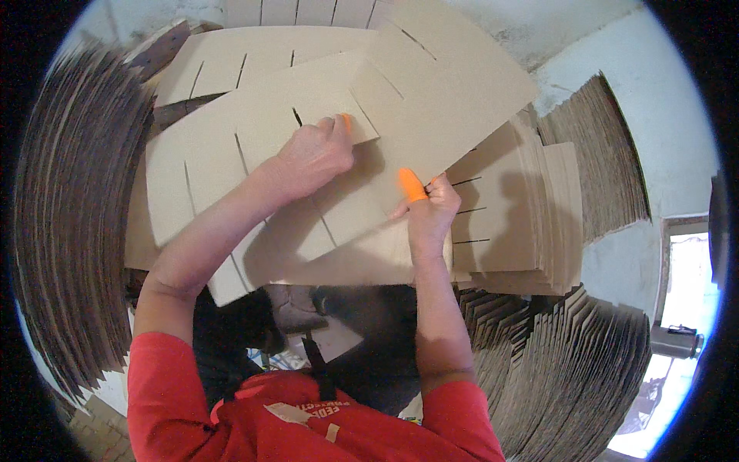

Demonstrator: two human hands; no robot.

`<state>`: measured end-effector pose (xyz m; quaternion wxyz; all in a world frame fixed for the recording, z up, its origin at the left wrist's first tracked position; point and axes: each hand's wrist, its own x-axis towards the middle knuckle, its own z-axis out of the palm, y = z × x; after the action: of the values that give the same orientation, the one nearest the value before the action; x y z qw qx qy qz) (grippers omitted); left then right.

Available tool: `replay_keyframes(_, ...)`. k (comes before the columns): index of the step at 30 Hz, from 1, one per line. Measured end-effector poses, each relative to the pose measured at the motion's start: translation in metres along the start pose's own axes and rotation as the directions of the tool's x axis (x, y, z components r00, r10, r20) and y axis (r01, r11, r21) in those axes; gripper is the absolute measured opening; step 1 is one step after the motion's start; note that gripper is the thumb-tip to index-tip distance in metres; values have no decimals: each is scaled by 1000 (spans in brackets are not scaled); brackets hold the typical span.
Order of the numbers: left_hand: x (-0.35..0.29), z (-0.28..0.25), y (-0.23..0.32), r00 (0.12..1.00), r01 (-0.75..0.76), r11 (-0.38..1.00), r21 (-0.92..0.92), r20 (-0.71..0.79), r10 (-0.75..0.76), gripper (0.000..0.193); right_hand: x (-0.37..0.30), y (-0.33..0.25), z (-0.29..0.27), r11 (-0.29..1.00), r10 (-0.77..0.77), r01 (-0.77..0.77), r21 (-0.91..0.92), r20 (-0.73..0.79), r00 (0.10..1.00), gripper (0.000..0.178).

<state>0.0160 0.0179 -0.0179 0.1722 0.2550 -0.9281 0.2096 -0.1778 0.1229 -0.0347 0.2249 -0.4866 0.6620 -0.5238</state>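
Note:
Slotted cardboard sheets lie overlapping in front of me. My left hand (317,158) is closed at the edge of a long slotted sheet (208,142), with an orange finger cover (346,123) showing at its tip. My right hand (435,206) is closed on the edge of another cardboard sheet (454,92), which angles up to the far right. An orange cover (412,185) sits on its thumb. The sheet edges under both hands are partly hidden by the fingers. Beneath lies another slotted sheet (315,223), its near edge toward my body.
A tall stack of cardboard (81,215) stands at the left. A pile of slotted sheets (500,223) lies right of my right hand, with stacks behind it (604,162) and at the lower right (570,369). More slotted cardboard (300,11) is at the far edge, before a pale wall (662,131).

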Motion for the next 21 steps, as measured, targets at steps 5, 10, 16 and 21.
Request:
replay_keyframes(5, -6, -2, -1, 999, -16, 1000, -15, 46, 17, 14, 11, -18, -14, 992, -34, 39, -124, 38, 999, 16)
replay_keyframes(10, -10, -3, -4, 996, -37, 999, 14, 78, 36, 13, 8, -30, -26, 990, -8, 12, -141, 30, 1000, 22)
replay_keyframes(16, -5, -8, 3, 984, -82, 996, 34, 162, 75, 20, 13, -11, -39, 985, 135, -124, 119, -89, 987, 21)
replay_keyframes(21, -6, -14, 23, 975, -109, 994, 20, 198, 102, 27, 11, -22, -40, 962, 214, -193, 194, -95, 972, 17)
